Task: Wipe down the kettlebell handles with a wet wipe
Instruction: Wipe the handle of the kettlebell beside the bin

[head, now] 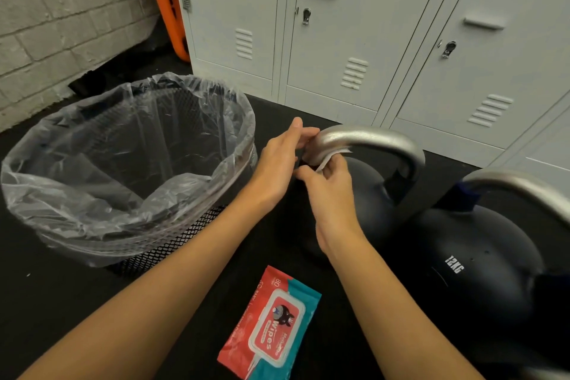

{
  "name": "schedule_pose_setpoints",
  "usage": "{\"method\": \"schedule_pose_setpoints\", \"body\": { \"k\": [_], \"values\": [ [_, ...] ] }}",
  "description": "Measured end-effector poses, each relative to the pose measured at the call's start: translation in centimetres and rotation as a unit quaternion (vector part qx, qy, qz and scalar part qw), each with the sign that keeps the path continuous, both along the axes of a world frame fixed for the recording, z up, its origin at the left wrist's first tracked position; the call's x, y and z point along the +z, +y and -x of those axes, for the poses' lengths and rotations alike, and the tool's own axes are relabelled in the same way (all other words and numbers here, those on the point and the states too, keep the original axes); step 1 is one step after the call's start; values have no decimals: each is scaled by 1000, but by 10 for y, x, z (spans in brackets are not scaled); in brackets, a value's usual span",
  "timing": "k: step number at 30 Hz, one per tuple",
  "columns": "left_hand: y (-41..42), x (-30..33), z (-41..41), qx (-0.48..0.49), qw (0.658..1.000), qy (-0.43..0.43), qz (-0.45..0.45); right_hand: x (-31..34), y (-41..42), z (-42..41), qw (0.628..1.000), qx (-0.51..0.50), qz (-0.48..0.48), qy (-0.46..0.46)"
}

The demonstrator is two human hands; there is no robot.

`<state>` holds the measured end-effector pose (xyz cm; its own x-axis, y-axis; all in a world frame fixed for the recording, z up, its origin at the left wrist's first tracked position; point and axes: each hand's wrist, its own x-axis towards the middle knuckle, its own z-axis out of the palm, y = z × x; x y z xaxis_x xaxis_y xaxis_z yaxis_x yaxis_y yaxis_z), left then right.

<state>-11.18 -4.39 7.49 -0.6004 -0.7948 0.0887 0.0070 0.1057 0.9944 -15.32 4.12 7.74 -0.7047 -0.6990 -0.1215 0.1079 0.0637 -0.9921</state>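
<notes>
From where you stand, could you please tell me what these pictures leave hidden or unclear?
- Head view: the wet wipe is mostly covered by the left hand, the right hand and the kettlebell handle.
- Head view: the second kettlebell is cut off by the right edge, its handle too.
- Head view: the small print on the wipes pack is unreadable.
- Head view: the bin bottom is blurred by its crinkled liner.
</notes>
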Motion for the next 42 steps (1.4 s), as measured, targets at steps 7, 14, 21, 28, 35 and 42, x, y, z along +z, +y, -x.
{"method": "schedule_pose_setpoints", "body": {
  "k": [7, 14, 21, 28, 35, 42],
  "values": [
    [0, 1, -1, -9, 1000, -5, 7, 5, 3, 5, 998, -48, 39, -24],
    [-1, 3, 0, -9, 1000, -10, 4, 12, 2, 25, 985, -165, 27, -52],
    [-1, -1, 2, -1, 1000, -5, -8, 58, 32, 65, 973, -147, 69, 165],
    [1, 3, 2, 2, 1000, -6, -6, 112, 17, 94, 847, 35, -134, 514],
    [2, -1, 3, -3, 1000, -24, 8, 105, -17, 100, 782, 229, -268, 514],
    [2, -6, 2, 4, 1000, -26, 13, 92, -30, 116, 703, 288, -337, 557]
  ]
}}
